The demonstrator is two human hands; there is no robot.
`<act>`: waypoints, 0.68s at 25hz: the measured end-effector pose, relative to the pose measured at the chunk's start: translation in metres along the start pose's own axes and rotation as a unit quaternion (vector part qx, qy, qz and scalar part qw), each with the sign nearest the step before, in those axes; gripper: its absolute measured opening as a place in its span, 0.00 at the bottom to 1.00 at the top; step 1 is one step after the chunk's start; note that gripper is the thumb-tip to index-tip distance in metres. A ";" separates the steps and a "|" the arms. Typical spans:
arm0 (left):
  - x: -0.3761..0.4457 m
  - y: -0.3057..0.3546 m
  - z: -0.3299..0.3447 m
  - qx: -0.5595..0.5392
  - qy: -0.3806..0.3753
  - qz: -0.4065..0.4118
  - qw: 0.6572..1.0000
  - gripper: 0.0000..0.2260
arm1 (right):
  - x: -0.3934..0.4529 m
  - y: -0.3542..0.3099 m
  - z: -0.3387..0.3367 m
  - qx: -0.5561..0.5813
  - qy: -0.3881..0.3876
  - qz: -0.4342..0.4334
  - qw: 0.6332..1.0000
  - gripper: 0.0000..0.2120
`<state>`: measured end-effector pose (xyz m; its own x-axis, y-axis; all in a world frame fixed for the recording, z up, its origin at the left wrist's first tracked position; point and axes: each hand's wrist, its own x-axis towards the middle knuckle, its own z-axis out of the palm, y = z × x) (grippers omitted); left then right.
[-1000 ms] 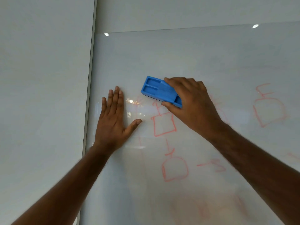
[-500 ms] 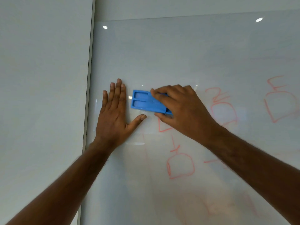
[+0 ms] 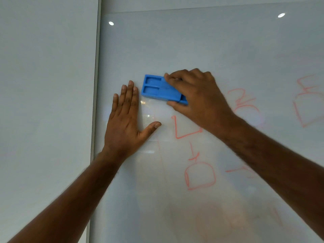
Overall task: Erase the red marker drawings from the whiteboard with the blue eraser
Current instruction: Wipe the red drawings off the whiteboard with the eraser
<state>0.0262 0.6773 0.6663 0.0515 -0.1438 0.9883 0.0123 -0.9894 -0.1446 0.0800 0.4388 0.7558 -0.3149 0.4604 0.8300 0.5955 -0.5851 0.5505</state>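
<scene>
My right hand [image 3: 196, 97] grips the blue eraser [image 3: 157, 89] by its right end and presses it flat on the glossy whiteboard [image 3: 192, 46]. My left hand [image 3: 126, 120] lies flat on the board with fingers spread, just left of and below the eraser. Under my right hand a half-wiped red box [image 3: 185, 128] keeps only its left and bottom lines. Below it sits a whole red box with a stem [image 3: 199, 174]. More red drawings [image 3: 243, 104] show to the right, one [image 3: 308, 106] by the frame's edge. Faint red smears lie low on the board.
The whiteboard's left edge strip [image 3: 95, 102] runs top to bottom just left of my left hand, with a plain grey wall panel [image 3: 47, 102] beyond it. Two ceiling lights reflect near the board's top.
The eraser swept down and left over the upper box, wiping its top and stem, and has now risen slightly. My left hand stayed pressed in place.
</scene>
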 end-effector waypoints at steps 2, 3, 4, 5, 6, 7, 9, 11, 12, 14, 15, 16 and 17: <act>-0.004 -0.003 -0.001 -0.023 0.008 0.001 1.000 0.47 | -0.011 -0.013 0.006 0.001 -0.010 -0.027 1.000 0.30; -0.008 -0.004 -0.002 -0.028 0.008 0.005 1.000 0.46 | -0.019 -0.017 0.006 0.004 -0.011 -0.040 0.999 0.30; -0.012 -0.006 -0.003 -0.027 0.004 0.009 1.000 0.47 | -0.029 -0.020 0.005 0.008 -0.014 -0.052 0.999 0.29; -0.016 -0.007 -0.004 -0.025 -0.001 0.011 1.000 0.47 | -0.040 -0.021 0.003 0.010 -0.018 -0.065 0.998 0.28; -0.019 -0.008 -0.005 -0.023 -0.006 0.012 1.000 0.48 | -0.051 -0.020 0.001 0.009 -0.024 -0.080 0.997 0.27; -0.022 -0.009 -0.006 -0.020 -0.009 0.013 1.000 0.48 | -0.061 -0.017 -0.002 0.006 -0.030 -0.096 0.995 0.27; -0.024 -0.009 -0.007 -0.012 -0.010 0.017 1.000 0.48 | -0.078 -0.007 -0.012 -0.002 -0.037 -0.122 0.992 0.26; -0.024 -0.008 -0.007 -0.004 -0.011 0.016 1.000 0.49 | -0.084 0.009 -0.021 -0.008 -0.039 -0.125 0.991 0.27; -0.023 -0.008 -0.007 -0.001 -0.010 0.014 1.000 0.49 | -0.083 0.017 -0.025 -0.015 -0.037 -0.119 0.992 0.28; -0.023 -0.007 -0.006 0.004 -0.010 0.014 1.000 0.48 | -0.074 0.031 -0.028 -0.028 -0.030 -0.093 0.995 0.27; -0.024 -0.007 -0.006 0.005 -0.010 0.014 1.000 0.48 | -0.067 0.035 -0.029 -0.029 -0.026 -0.075 0.996 0.27; -0.024 -0.006 -0.006 0.004 -0.010 0.014 1.000 0.48 | -0.060 0.038 -0.030 -0.026 -0.024 -0.056 0.998 0.27; -0.024 -0.006 -0.006 0.001 -0.011 0.014 1.000 0.48 | -0.051 0.037 -0.028 -0.017 -0.022 -0.039 0.999 0.28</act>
<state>0.0187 0.6869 0.6435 0.0732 -0.1704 0.9826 0.0130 -0.9850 -0.1718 0.0975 0.3748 0.7363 -0.3253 0.5342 0.7802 0.5446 -0.5687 0.6164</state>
